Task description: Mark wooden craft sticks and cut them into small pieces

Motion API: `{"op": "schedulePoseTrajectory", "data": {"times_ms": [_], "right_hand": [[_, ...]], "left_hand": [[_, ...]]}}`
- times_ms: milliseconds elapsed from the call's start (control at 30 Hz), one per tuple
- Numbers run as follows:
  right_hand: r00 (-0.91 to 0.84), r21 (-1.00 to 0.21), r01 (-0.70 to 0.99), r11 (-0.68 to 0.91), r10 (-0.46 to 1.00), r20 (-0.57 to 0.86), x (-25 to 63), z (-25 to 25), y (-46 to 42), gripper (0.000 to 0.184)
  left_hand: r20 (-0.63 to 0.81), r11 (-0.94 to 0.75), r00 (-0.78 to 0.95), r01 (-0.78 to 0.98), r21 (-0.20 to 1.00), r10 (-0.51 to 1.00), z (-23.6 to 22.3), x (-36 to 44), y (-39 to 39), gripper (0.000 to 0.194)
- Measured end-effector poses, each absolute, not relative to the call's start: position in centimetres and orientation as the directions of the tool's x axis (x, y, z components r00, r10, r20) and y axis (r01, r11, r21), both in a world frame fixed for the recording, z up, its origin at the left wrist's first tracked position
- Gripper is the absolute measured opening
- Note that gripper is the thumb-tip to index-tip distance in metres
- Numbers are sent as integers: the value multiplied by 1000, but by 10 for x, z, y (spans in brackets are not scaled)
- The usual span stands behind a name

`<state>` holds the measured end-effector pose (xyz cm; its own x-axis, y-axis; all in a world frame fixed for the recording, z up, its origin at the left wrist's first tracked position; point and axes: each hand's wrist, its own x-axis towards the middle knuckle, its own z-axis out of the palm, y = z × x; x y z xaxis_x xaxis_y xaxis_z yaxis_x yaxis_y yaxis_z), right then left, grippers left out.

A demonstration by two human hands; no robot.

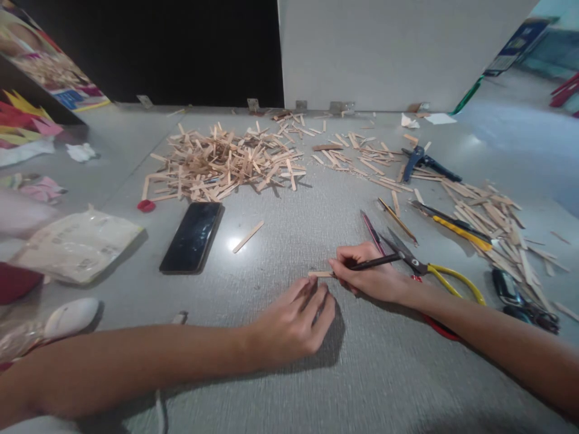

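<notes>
My right hand (368, 274) grips a dark pencil (377, 261) like a pen, its tip down on a short wooden stick piece (319, 273) lying on the grey table (289, 374). My left hand (294, 322) rests just below that piece, fingers curled downward and close together, fingertips near or on the stick. Whether the left fingers hold anything is hidden.
A big heap of wooden sticks (224, 163) lies at the back, more sticks (493, 223) at the right. A black phone (192, 236), a loose stick (248, 237), yellow-handled scissors (429, 268), a yellow cutter (452, 224), blue pliers (423, 160), a plastic bag (75, 244).
</notes>
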<state>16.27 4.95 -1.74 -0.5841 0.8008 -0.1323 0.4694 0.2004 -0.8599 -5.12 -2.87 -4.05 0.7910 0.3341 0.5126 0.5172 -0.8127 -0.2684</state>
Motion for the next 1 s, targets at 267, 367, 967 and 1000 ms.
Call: {"op": "schedulePoseTrajectory", "data": {"times_ms": [267, 367, 967, 1000], "right_hand": [[-512, -921, 386, 61, 844, -158, 163, -18, 47, 47], [-395, -955, 289, -64, 901, -180, 163, -15, 49, 44], [-480, -650, 634, 419, 872, 95, 175, -16, 36, 46], [-503, -643, 634, 429, 861, 78, 174, -15, 32, 46]], "left_hand": [[526, -806, 780, 530, -265, 340, -40, -51, -29, 20], [536, -793, 753, 565, -229, 382, -40, -51, -31, 25], [470, -789, 775, 570, -228, 423, -44, -54, -31, 28], [473, -777, 758, 593, -212, 449, -46, -54, -31, 30]]}}
